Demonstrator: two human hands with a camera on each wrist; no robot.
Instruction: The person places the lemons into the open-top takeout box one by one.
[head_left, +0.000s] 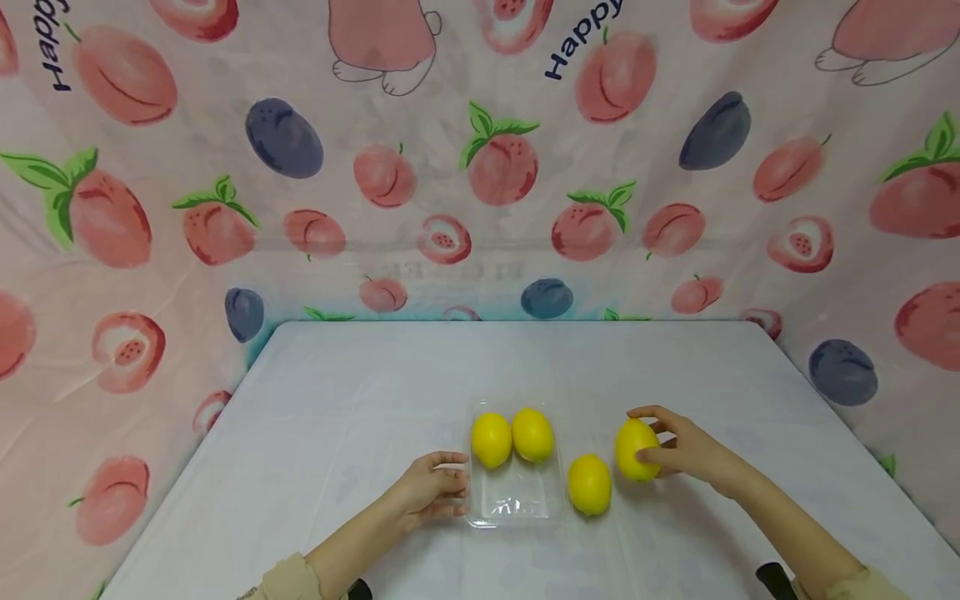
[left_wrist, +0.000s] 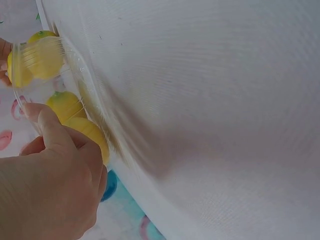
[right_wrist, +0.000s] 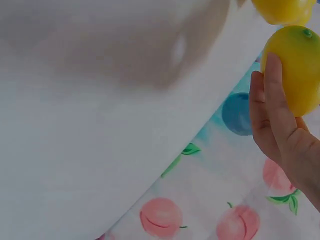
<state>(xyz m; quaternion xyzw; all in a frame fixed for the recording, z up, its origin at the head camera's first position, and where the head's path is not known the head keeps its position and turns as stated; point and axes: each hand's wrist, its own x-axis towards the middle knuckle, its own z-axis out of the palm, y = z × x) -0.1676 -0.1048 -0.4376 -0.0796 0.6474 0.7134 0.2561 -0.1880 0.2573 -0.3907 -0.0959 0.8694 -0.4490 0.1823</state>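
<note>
A clear plastic tray (head_left: 513, 500) lies on the table with two yellow lemons in its far half, the left lemon (head_left: 491, 440) and the right lemon (head_left: 533, 435). My left hand (head_left: 435, 492) holds the tray's left edge; in the left wrist view its bent fingers (left_wrist: 49, 125) are at the clear rim. To the right of the tray, my right hand (head_left: 686, 450) grips another lemon (head_left: 636, 450) between thumb and fingers. That held lemon (right_wrist: 296, 70) shows its green-tinged end in the right wrist view. One more lemon (head_left: 589, 485) stands between the tray and the held one.
A white cloth covers the table (head_left: 360, 375). Behind and beside it hangs a pale curtain (head_left: 420, 125) printed with peaches and dark blue fruit. The far table edge meets this curtain.
</note>
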